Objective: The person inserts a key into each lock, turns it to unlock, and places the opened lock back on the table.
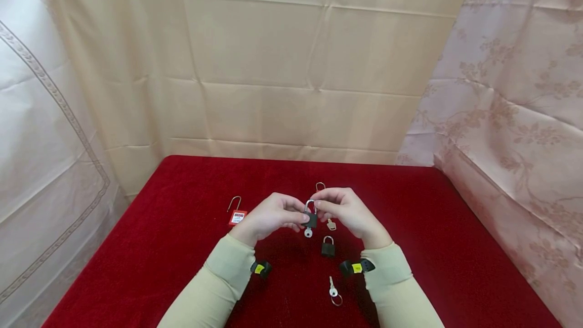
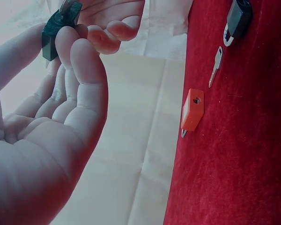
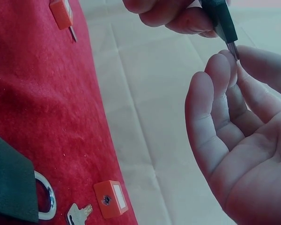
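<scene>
Black padlock (image 1: 311, 220) stands upright, shackle (image 1: 310, 200) upward; left grip (image 1: 279, 215) pinches body, right grip (image 1: 344, 209) pinches shackle.

Wearing pale cream-green long sleeves, smooth fabric: left sleeve (image 1: 200, 292), right sleeve (image 1: 412, 300). Each ends in a wide same-colour cuff, left cuff (image 1: 231, 256) and right cuff (image 1: 388, 265), with a seam line along its elbow-side edge. Small black wrist unit at each cuff's inner edge, left unit (image 1: 266, 270) and right unit (image 1: 346, 268). Both carry a bright yellow label, marking too small to read. My left hand (image 1: 275, 215) and right hand (image 1: 347, 212) are bare.
</scene>
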Demonstrator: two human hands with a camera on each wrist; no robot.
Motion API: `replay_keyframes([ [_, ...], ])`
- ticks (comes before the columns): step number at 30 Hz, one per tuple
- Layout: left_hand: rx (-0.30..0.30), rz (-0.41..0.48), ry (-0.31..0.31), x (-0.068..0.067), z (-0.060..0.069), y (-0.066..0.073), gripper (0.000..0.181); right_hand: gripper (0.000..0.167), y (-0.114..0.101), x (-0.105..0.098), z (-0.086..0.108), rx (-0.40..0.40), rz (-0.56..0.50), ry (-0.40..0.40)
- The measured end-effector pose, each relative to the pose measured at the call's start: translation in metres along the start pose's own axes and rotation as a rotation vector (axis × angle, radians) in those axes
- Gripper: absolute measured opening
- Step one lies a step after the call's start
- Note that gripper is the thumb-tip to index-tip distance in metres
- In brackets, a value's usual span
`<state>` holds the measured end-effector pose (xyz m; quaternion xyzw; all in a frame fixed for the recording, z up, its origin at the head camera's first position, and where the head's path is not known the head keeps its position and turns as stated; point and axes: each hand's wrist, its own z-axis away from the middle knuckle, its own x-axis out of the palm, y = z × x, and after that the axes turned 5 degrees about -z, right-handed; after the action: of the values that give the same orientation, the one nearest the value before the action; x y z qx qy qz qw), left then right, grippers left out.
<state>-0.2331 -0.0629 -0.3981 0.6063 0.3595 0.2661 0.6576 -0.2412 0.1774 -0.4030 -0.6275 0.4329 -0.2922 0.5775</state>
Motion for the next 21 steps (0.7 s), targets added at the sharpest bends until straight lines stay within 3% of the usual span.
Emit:
replay_keyframes([
  [21, -0.012, 0.02, -0.004, 0.0001, -0.0001, -0.0006, 0.02, 0.021, -0.0013, -0.0034, 0.0023, -0.023, -0.018, -0.002],
])
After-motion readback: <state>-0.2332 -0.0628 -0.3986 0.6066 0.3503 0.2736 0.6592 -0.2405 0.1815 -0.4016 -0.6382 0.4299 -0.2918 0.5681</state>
